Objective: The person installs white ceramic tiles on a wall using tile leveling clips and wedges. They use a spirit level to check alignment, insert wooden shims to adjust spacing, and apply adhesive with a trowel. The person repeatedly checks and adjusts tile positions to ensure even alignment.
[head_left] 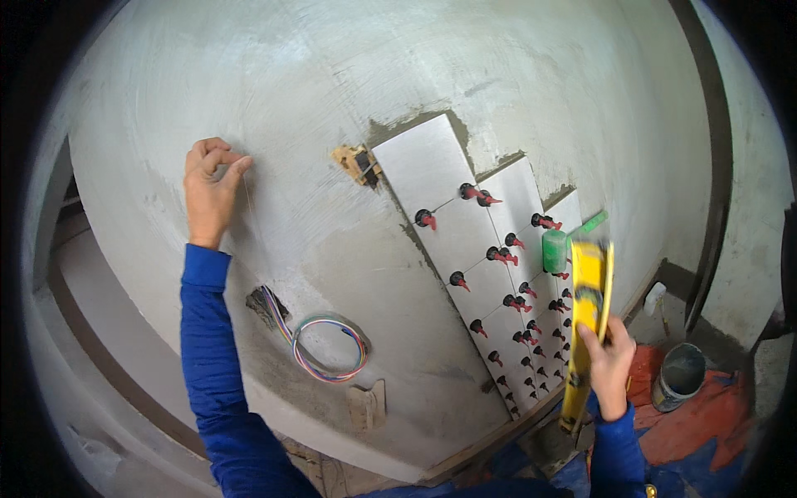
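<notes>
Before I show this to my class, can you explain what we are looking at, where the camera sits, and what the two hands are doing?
The single picture comes from a wide-angle camera worn on a person's head, so straight edges look bent. There is no machine, only two bare hands in blue sleeves. The left hand is raised with its fingers pinched together against a grey plastered wall. The right hand grips a yellow spirit level, blurred. On the wall are pale tiles with red levelling clips, a green-headed mallet and coiled coloured wires. A bucket stands on the floor.

Single head-worn fisheye view, close, facing the plastered wall (pixel 332 100).
</notes>
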`<state>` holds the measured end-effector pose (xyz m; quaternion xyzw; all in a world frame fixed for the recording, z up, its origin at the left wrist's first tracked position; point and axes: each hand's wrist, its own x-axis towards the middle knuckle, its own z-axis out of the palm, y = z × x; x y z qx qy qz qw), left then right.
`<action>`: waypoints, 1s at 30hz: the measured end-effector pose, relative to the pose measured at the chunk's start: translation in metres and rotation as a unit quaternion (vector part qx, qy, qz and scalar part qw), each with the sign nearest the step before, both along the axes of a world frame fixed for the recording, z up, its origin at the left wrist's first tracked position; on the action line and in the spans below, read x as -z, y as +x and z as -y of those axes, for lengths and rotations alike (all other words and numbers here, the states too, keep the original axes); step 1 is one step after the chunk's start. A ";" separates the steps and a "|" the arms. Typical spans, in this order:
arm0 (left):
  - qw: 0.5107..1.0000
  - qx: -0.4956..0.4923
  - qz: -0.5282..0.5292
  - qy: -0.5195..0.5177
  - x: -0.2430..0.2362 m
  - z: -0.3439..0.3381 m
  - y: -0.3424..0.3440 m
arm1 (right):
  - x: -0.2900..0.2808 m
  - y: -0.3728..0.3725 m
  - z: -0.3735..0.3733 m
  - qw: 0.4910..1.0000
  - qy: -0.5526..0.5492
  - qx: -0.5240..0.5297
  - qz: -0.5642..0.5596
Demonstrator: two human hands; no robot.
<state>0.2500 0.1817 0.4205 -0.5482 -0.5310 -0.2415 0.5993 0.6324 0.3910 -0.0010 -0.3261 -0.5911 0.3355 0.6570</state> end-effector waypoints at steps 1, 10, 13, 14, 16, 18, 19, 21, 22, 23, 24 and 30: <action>0.999 0.010 0.044 -0.003 -0.005 0.012 -0.015 | -0.020 -0.016 -0.002 1.000 0.010 -0.007 0.003; 0.965 0.250 0.083 -0.022 -0.029 0.074 -0.139 | -0.123 -0.164 -0.028 0.994 0.077 -0.056 -0.055; 0.975 0.214 0.053 0.016 -0.033 0.079 -0.160 | -0.134 -0.193 -0.036 0.992 0.102 -0.050 -0.046; 0.973 0.222 0.054 0.023 -0.033 0.079 -0.164 | -0.137 -0.202 -0.038 0.992 0.108 -0.036 -0.050; 0.980 0.198 0.005 0.033 -0.032 0.074 -0.168 | -0.142 -0.210 -0.041 0.993 0.113 -0.032 -0.019; 0.977 0.201 0.007 0.072 -0.027 0.064 -0.169 | -0.149 -0.218 -0.046 0.991 0.126 -0.035 -0.017; 0.976 0.196 -0.001 0.094 -0.023 0.060 -0.169 | -0.152 -0.221 -0.047 0.991 0.131 -0.031 -0.008; 0.976 0.178 0.039 0.117 -0.018 0.057 -0.170 | -0.156 -0.227 -0.051 0.991 0.131 -0.031 0.003; 0.981 0.161 0.058 0.093 -0.019 0.060 -0.171 | -0.157 -0.229 -0.052 0.991 0.125 -0.035 0.007; 0.984 0.142 0.076 0.070 -0.020 0.063 -0.172 | -0.157 -0.231 -0.052 0.992 0.118 -0.039 0.012; 0.989 0.116 0.094 0.011 -0.027 0.072 -0.172 | -0.158 -0.233 -0.054 0.991 0.131 -0.029 0.022; 0.995 0.071 0.045 0.046 -0.024 0.065 -0.166 | -0.157 -0.246 -0.062 0.984 0.163 -0.063 -0.032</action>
